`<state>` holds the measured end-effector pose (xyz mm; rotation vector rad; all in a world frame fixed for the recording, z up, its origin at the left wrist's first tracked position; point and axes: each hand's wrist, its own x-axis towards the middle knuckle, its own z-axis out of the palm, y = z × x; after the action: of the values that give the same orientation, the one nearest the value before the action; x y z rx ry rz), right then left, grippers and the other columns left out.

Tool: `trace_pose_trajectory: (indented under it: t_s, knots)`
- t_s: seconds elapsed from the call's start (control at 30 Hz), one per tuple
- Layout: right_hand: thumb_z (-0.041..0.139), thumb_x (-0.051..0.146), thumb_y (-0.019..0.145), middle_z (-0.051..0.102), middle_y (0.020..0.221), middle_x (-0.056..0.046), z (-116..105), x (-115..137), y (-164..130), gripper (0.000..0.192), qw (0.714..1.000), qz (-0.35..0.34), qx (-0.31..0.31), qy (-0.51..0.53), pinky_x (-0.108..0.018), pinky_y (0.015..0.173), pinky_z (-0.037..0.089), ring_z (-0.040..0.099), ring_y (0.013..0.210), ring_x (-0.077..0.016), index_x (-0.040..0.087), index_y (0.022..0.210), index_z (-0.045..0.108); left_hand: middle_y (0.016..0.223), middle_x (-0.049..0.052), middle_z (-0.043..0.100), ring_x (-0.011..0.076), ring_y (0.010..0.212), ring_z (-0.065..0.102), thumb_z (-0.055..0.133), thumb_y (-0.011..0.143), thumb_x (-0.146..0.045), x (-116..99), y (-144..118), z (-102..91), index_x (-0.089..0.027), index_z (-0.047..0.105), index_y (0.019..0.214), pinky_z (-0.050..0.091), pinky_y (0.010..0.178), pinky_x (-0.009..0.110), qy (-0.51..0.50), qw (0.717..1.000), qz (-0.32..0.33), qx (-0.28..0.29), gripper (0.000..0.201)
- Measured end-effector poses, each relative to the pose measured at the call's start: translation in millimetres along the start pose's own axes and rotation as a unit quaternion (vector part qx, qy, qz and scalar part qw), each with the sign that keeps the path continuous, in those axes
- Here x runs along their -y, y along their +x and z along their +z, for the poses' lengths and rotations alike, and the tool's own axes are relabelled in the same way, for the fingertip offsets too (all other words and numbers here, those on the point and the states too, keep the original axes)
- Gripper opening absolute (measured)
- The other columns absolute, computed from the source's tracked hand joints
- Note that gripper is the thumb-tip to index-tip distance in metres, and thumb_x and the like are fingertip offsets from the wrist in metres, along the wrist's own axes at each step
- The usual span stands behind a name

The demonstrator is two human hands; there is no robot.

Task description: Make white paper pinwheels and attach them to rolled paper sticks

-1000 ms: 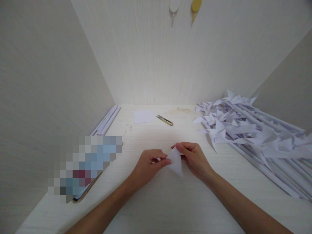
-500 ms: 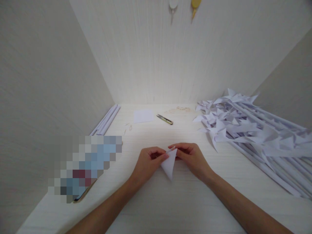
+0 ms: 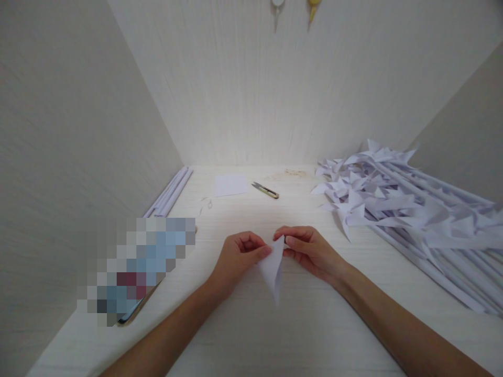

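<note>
Pale streaked back wall [image 3: 236,94] meets whitish tabletop [image 3: 267,340]; greyer side walls [image 3: 66,120] flank it. Light is strongest near the back.

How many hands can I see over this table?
2. The left hand pinches a folded white paper near the middle; the right hand is at the paper's upper corner, its grip unclear. Some fingertips are hidden.

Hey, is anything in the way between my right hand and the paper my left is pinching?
Nothing visible. Your right hand is at the upper corner of the paper, which your left hand pinches. The snips lie farther back, beyond both hands.
</note>
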<state>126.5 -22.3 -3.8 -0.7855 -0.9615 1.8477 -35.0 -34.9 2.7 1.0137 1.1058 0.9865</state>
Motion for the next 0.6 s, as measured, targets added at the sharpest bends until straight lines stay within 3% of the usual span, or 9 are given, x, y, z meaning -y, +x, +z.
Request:
trace_pose_trajectory:
  t_s: [0.23, 0.6]
  knots:
    - [0.077, 0.025, 0.054, 0.063, 0.070, 0.000, 0.5, -0.4, -0.5, 0.013, 0.999, -0.044, 0.018, -0.008, -0.017, 0.057, 0.048, 0.057, 0.062, -0.0070, 0.018, 0.064, 0.072, 0.053, -0.002, 0.060, 0.0055, 0.049, 0.048, 0.074, 0.054, -0.026, 1.1, -2.8, 1.4, -0.013, 0.057, 0.056, 0.032, 0.049, 0.017, -0.017, 1.000, -0.008, 0.014, 0.022]
    - [0.078, 0.024, 0.054, 0.065, 0.070, -0.001, -4.0, -2.7, 2.8, 0.013, 0.997, -0.054, 0.053, -0.026, -0.018, 0.057, 0.046, 0.058, 0.063, -0.0078, 0.019, 0.065, 0.073, 0.053, -0.003, 0.060, 0.0076, 0.048, 0.051, 0.076, 0.053, -0.030, 5.5, -1.5, -1.3, -0.015, 0.051, 0.064, 0.033, 0.050, 0.019, -0.019, 1.000, -0.004, 0.021, 0.031]
